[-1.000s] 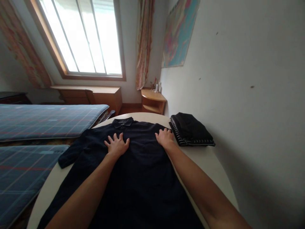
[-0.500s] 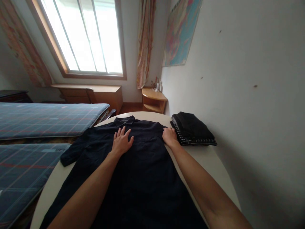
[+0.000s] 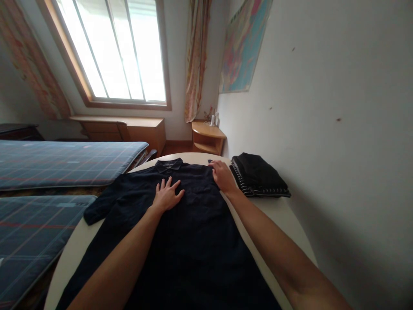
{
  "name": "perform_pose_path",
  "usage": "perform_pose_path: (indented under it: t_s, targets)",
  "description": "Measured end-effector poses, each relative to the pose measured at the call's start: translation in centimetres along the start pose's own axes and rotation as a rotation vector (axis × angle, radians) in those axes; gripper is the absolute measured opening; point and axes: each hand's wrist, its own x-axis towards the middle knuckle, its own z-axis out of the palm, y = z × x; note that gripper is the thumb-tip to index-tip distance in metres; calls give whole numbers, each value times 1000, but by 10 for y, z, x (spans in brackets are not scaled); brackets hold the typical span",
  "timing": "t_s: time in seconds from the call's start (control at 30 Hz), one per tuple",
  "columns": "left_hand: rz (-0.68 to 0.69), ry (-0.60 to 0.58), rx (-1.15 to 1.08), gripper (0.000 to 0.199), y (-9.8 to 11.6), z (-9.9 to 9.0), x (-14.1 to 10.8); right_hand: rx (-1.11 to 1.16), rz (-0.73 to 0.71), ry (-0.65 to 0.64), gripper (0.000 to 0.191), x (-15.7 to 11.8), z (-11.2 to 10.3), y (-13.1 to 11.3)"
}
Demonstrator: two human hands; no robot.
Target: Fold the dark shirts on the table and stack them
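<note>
A dark navy collared shirt (image 3: 193, 232) lies spread out on a pale round-edged table (image 3: 290, 228), its collar at the far side. On the upper chest rests my left hand (image 3: 167, 196), flat with fingers spread. My right hand (image 3: 222, 176) is closed on the sleeve at the shirt's right shoulder; a small tip of dark cloth shows past the fingers, and the rest of that sleeve is hidden under the hand. The opposite sleeve stretches out toward the table's left edge.
A stack of folded dark clothes (image 3: 258, 174), some with striped edges, sits just right of my right hand. Two plaid mattresses (image 3: 64, 163) are on the left. A wall (image 3: 348, 172) runs along the right side. A corner shelf (image 3: 208, 131) and desk (image 3: 142, 125) stand beyond the table.
My right hand has moved left with the sleeve, bringing it inward toward the shirt's shoulder. My left hand has shifted slightly down and right on the chest and stays spread.
</note>
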Motion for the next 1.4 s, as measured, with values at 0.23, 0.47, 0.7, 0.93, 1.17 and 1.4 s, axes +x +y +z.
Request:
perform_pose_path:
  t_s: [0.23, 0.47, 0.7, 0.93, 1.17, 1.4]
  targets:
    - [-3, 67, -20, 58, -3, 4, 1, -33, -323, -70, 70, -28, 16, -37]
    - [1, 76, -24, 55, -2, 3, 1, -151, -82, -315, 24, -39, 31, -48]
    - [2, 92, -37, 53, -3, 4, 1, -60, 83, -145, 27, -40, 25, -57]
    - [97, 158, -71, 50, -1, 3, 0, 73, -58, -225, 22, -44, 36, -50]
    - [177, 121, -99, 56, 2, -3, -5, 217, -87, -388, 55, -48, 52, -49]
    - [357, 39, -69, 53, 14, -3, -11, 315, -12, -325, 59, -50, 37, -44]
